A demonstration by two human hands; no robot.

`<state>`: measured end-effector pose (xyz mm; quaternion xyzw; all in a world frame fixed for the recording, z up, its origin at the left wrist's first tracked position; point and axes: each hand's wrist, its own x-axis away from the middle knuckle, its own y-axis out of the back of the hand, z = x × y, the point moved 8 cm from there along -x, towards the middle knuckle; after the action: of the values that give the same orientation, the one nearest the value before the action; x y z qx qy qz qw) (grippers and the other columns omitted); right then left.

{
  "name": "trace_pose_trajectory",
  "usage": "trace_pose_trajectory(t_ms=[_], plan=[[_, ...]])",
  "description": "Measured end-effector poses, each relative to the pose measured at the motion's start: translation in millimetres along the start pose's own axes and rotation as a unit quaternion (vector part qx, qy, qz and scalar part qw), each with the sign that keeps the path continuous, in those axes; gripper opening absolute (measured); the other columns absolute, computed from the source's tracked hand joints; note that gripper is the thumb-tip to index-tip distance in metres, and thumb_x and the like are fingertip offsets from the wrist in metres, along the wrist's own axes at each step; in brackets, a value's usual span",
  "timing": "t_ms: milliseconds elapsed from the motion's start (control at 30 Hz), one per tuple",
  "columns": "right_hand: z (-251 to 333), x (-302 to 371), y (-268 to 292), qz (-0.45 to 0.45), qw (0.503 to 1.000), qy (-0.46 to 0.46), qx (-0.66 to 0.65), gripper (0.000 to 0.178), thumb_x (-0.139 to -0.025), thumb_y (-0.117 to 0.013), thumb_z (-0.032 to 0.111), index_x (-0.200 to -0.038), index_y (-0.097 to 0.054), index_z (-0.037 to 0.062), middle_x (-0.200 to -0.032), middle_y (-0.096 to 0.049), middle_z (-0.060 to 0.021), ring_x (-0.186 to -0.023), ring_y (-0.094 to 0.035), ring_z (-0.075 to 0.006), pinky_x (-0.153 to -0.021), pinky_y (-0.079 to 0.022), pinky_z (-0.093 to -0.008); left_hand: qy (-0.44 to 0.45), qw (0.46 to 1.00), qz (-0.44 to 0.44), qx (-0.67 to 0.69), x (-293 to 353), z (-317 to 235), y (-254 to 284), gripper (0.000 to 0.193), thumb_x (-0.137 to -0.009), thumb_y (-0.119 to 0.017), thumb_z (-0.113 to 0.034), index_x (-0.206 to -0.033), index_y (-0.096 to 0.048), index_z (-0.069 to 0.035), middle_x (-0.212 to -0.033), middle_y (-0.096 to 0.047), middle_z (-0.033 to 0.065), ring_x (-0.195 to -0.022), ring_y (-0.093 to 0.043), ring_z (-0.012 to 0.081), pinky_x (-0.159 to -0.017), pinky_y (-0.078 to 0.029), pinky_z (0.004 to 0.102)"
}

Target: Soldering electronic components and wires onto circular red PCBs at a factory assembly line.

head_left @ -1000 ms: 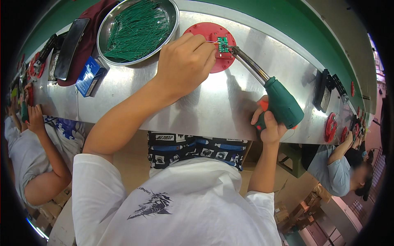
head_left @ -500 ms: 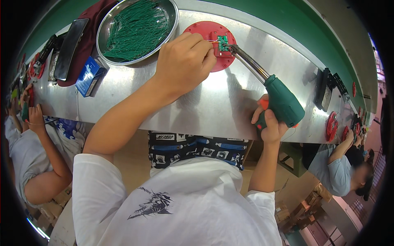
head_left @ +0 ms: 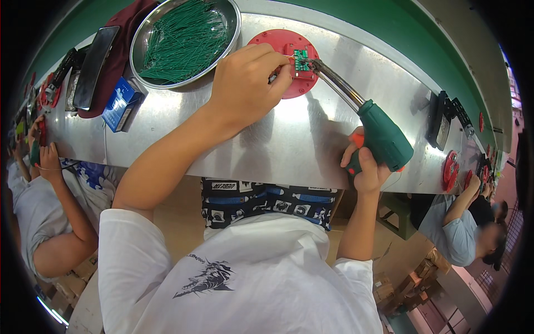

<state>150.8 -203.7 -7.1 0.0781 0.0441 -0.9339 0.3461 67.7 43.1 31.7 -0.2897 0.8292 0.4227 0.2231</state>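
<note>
While iron [head_left: 385, 135] keeps tip on board [head_left: 301, 60], left hand [head_left: 250, 78] shifts slightly: gap now shows behind fingertips pinching wires [head_left: 290, 56]. Right hand [head_left: 369, 175] wraps fingers round iron. Board sits on red disc [head_left: 300, 89] near far edge of tabletop [head_left: 378, 69]; work stays at same spot.

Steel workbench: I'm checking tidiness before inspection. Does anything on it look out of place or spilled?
No spill shows. The blue cigarette-style pack, askew near the metal bowl of green wires, looks mildly out of place: seemingly a personal item among parts.
</note>
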Motion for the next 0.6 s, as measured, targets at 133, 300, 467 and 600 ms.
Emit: trace_pose_trajectory(t_ms=[133, 300, 467, 600], plan=[[-0.8, 0.0, 0.0, -0.005, 1.000, -0.002, 0.000, 0.046, -0.091, -0.059, 0.012, -0.132, -0.050, -0.0056, -0.105, -0.063, -0.0193, -0.054, -0.060, -0.0211, -0.047, -0.048, -0.0295, 0.009, 1.000, -0.001, 0.004, 0.7, 1.4, 0.4, 0.006, -0.079, -0.069, -0.001, -0.084, -0.070, 0.002, -0.070, -0.064, 0.0085, -0.058, -0.061, 0.0189, -0.052, -0.048, 0.0294], [2.0, 0.0, -1.1, 0.004, 1.000, 0.006, 0.008, 0.046, -0.091, -0.059, 0.012, -0.131, -0.050, -0.0062, -0.104, -0.063, -0.0195, -0.054, -0.060, -0.0211, -0.046, -0.047, -0.0297, 0.042, 0.999, -0.002, 0.019, -0.9, 1.3, 2.4, 0.003, -0.079, -0.069, 0.000, -0.081, -0.068, 0.001, -0.070, -0.064, 0.0092, -0.056, -0.061, 0.0189, -0.052, -0.049, 0.0293], [2.8, 0.3, -1.2, 0.001, 1.000, 0.006, -0.017, 0.043, -0.090, -0.058, 0.006, -0.130, -0.051, -0.0067, -0.105, -0.063, -0.0194, -0.056, -0.060, -0.0202, -0.049, -0.048, -0.0296, -0.036, 0.998, -0.040, -0.032, -1.5, -9.9, 5.5, 0.005, -0.075, -0.071, -0.007, -0.075, -0.066, -0.005, -0.073, -0.063, 0.0060, -0.063, -0.061, 0.0232, -0.054, -0.049, 0.0346], [2.8, -1.1, 3.2, -0.018, 0.998, 0.013, -0.053, 0.041, -0.090, -0.059, 0.002, -0.129, -0.052, -0.0065, -0.107, -0.063, -0.0195, -0.058, -0.060, -0.0198, -0.049, -0.050, -0.0299, -0.101, 0.994, -0.014, -0.038, -1.8, -28.9, 3.7, 0.007, -0.072, -0.072, -0.006, -0.075, -0.065, -0.006, -0.075, -0.060, 0.0040, -0.070, -0.058, 0.0221, -0.058, -0.048, 0.0345]])
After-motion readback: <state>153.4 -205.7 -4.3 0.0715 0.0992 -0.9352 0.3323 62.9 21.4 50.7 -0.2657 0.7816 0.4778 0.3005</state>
